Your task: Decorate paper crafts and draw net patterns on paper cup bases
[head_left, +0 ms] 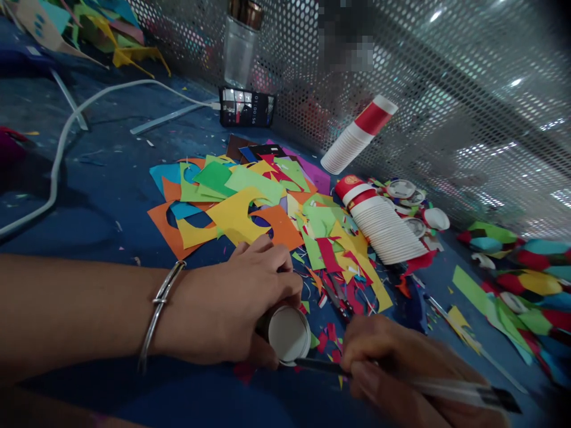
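My left hand (263,291), with a silver bangle at the wrist, is wrapped round a small paper cup (289,336). The cup's round, pale, rimmed end faces me, while my fingers hide most of its wall. In my right hand (388,356) is a slim pen (439,389) with a clear barrel and black end. Its dark front part reaches the lower rim of the cup. Scissors (336,297) lie just beyond my right hand, among paper scraps. Some blur covers the right hand.
Cut coloured paper (241,208) is heaped mid-table. Stacked paper cups (383,226) lie at right; another cup stack (357,137) leans near the perforated metal panel (285,35). A phone (247,108) on a white cable (60,148) stands before a clear bottle (241,50). Colourful paper pieces (530,267) lie far right.
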The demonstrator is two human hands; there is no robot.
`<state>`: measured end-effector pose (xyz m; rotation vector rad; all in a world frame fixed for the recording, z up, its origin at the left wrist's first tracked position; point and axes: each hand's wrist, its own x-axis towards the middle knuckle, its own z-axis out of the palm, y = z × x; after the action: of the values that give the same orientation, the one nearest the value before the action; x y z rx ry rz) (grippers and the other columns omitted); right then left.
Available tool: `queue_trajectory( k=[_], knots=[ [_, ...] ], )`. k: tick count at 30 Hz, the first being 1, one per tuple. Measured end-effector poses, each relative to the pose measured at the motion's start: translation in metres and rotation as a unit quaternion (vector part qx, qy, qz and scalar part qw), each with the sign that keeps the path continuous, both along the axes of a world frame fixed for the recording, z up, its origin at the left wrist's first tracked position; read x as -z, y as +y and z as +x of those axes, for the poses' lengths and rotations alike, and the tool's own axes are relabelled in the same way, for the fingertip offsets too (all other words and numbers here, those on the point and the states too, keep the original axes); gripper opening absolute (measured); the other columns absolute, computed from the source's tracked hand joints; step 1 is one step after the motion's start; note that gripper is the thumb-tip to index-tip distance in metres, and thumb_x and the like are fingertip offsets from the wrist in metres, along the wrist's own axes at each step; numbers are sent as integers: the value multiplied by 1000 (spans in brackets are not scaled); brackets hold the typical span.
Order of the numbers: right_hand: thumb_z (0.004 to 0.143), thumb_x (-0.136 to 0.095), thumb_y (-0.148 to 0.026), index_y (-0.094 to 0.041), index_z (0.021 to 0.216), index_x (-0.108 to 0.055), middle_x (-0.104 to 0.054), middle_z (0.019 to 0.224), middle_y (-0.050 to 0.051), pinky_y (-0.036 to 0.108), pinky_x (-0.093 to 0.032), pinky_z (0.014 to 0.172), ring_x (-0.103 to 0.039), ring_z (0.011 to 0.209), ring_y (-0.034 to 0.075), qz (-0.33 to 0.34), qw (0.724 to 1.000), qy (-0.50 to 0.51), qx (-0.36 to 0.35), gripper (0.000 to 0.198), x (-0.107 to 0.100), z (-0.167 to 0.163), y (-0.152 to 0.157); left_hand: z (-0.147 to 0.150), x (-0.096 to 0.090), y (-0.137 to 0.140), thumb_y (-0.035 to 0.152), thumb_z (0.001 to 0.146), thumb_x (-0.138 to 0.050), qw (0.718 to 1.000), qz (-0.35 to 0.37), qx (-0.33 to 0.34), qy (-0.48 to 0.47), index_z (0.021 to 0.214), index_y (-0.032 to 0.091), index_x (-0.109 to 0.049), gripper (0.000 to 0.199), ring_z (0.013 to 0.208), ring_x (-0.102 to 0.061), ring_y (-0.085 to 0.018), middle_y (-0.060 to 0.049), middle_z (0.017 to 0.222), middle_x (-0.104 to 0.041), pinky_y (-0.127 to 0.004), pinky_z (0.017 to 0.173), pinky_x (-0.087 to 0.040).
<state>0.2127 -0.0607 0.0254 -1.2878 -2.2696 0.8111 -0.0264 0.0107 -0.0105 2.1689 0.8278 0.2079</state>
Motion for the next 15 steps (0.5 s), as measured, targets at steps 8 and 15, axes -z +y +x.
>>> queue_trajectory(
  k=[8, 15],
  knots=[
    [94, -51, -13, -28, 80, -56, -59, 59, -8, 24, -42, 47, -55, 45, 10, 122, 991, -50, 34, 21, -10, -13, 5, 0, 5, -1, 34, 65, -96, 1000, 7, -1, -23, 99, 25, -67, 46, 109, -43, -29, -1, 110, -49, -49, 99, -35],
    [99, -52, -25, -29, 77, -58, -66, 60, 0, 28, -52, 44, -62, 45, 17, 188, 981, -43, 12, 23, 12, -23, 8, -2, 2, 0, 32, 68, -94, 1000, 2, 10, -9, 103, 25, -67, 45, 112, -43, -31, -4, 114, -49, -51, 100, -36]
  ],
)
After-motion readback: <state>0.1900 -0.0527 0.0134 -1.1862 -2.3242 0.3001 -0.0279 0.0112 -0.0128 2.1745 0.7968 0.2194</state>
